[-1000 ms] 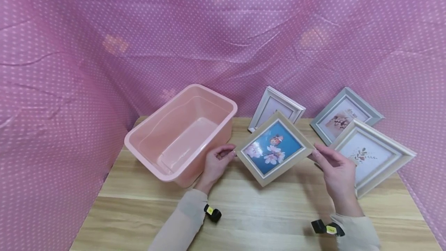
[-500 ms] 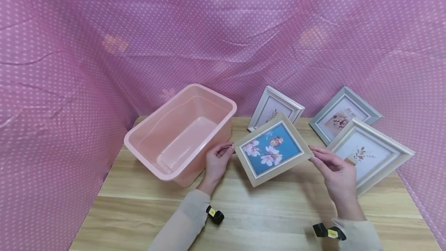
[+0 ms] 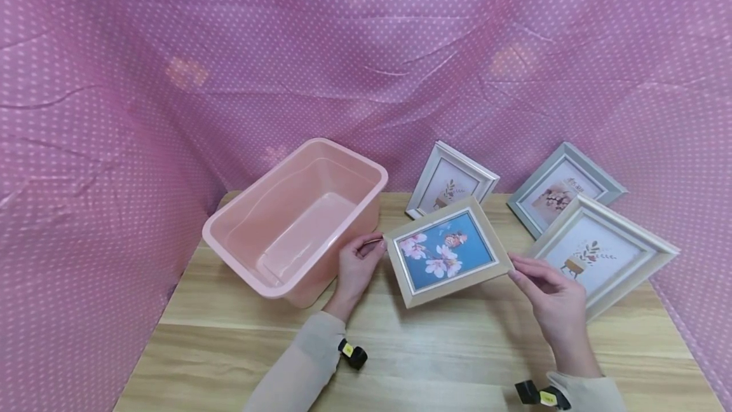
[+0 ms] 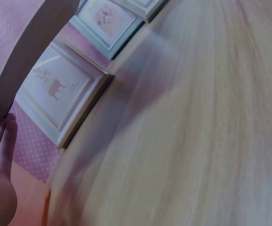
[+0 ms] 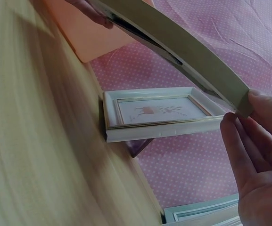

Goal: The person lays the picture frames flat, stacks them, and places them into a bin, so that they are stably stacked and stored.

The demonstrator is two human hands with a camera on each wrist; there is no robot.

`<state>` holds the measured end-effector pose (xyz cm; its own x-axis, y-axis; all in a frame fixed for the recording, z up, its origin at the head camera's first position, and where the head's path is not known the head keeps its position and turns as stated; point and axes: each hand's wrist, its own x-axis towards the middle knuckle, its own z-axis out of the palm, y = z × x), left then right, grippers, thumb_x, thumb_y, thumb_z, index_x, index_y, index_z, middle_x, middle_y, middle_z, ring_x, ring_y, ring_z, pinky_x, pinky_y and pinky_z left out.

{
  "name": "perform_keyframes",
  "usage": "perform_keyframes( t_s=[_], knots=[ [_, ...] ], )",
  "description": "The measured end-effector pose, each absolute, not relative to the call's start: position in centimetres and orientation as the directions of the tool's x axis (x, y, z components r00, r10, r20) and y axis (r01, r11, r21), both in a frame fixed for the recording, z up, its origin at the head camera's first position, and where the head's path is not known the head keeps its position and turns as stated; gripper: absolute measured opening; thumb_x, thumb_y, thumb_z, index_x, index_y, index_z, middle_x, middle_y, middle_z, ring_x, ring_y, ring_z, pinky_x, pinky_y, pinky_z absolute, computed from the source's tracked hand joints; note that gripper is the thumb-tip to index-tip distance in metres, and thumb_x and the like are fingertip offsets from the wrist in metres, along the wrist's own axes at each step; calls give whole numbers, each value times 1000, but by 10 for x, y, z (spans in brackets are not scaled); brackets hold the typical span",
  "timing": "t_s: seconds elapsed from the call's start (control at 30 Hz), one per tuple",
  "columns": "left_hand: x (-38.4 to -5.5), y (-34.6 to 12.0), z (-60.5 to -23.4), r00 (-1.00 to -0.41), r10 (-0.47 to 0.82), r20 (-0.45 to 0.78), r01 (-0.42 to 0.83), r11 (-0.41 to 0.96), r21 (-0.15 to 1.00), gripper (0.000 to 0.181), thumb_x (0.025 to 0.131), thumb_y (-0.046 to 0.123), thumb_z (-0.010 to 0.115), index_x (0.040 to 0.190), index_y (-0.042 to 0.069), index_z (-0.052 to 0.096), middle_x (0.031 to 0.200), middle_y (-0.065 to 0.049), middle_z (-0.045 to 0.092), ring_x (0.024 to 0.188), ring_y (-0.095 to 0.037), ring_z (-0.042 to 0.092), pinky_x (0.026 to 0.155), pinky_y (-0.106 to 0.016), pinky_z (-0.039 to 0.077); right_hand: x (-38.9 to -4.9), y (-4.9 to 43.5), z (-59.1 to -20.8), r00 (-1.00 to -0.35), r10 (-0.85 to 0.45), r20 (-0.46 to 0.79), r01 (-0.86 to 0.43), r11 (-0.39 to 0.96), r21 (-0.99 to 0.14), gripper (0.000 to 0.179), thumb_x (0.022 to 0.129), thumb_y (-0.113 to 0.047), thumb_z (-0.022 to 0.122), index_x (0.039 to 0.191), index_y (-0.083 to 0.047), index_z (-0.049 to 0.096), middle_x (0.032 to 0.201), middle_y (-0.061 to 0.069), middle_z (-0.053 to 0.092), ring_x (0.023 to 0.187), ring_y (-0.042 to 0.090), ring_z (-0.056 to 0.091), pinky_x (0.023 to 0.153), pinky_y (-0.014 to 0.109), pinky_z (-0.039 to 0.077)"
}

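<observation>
A beige picture frame (image 3: 448, 253) with a blue butterfly-and-blossom picture is held up above the table, its face tilted upward. My left hand (image 3: 357, 269) pinches its left corner beside the pink tub. At the opposite corner my right hand (image 3: 551, 301) pinches it between thumb and fingers. In the left wrist view the frame's edge (image 4: 29, 59) runs up from the fingers. Seen from the right wrist, the frame's side (image 5: 183, 42) spans between both hands, with the back partly showing.
An open pink tub (image 3: 297, 227) stands left on the wooden table (image 3: 423, 361). Behind the held frame stands a white frame (image 3: 426, 180). To the right are a grey-green frame (image 3: 528, 215) and a cream frame (image 3: 623, 272). Polka-dot cloth (image 3: 366, 49) hangs around.
The held picture frame has turned clockwise and tipped a little, its right corner coming lower. My right hand has moved slightly down with it; my left hand stays nearly in place.
</observation>
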<state>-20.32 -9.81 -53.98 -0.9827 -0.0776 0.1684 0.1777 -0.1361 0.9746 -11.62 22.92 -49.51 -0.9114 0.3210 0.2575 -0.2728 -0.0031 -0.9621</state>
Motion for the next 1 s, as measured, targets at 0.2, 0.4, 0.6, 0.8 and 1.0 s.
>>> perform_keyframes(
  t_s=[0.2, 0.4, 0.6, 0.8, 1.0],
  knots=[
    [-202, -99, -535, -983, -14, 181, 181, -108, 977, 39, 94, -8, 71, 132, -17, 65, 126, -41, 69, 106, -15, 78, 95, -21, 64, -110, 228, -500, -916, 296, 272, -283, 7, -959, 22, 84, 24, 76, 102, 11, 79, 108, -1, 85, 105, 8, 79, 91, 18, 63],
    [-203, -101, -534, -980, 38, 195, 190, -117, 975, 49, 94, -14, 68, 141, -18, 58, 139, -41, 63, 126, -50, 68, 102, -22, 61, -107, 225, -504, -922, 283, 266, -276, 2, -961, 25, 84, 24, 75, 107, 14, 78, 108, -1, 85, 107, 8, 78, 92, 18, 63],
    [-204, -102, -534, -980, 62, 191, 184, -109, 977, 53, 94, -14, 66, 145, -18, 53, 145, -40, 59, 132, -57, 61, 104, -21, 59, -102, 221, -507, -932, 282, 226, -218, 58, -974, 28, 84, 22, 77, 112, 18, 74, 107, -6, 84, 105, 4, 77, 92, 17, 62],
    [-206, -102, -534, -976, 81, 204, 196, -91, 976, 55, 93, -12, 66, 146, -18, 52, 146, -40, 58, 133, -57, 61, 110, -27, 58, -98, 218, -513, -937, 274, 215, -190, 115, -975, 31, 84, 21, 78, 115, 17, 74, 106, -11, 83, 100, 1, 78, 90, 16, 62],
    [-208, -101, -535, -974, 102, 203, 199, -52, 979, 55, 93, -12, 66, 146, -17, 53, 145, -40, 59, 133, -56, 61, 115, -38, 56, -95, 215, -523, -940, 254, 229, -214, 87, -973, 34, 82, 25, 76, 115, 20, 71, 107, -9, 82, 98, 2, 78, 90, 18, 62]
  ],
)
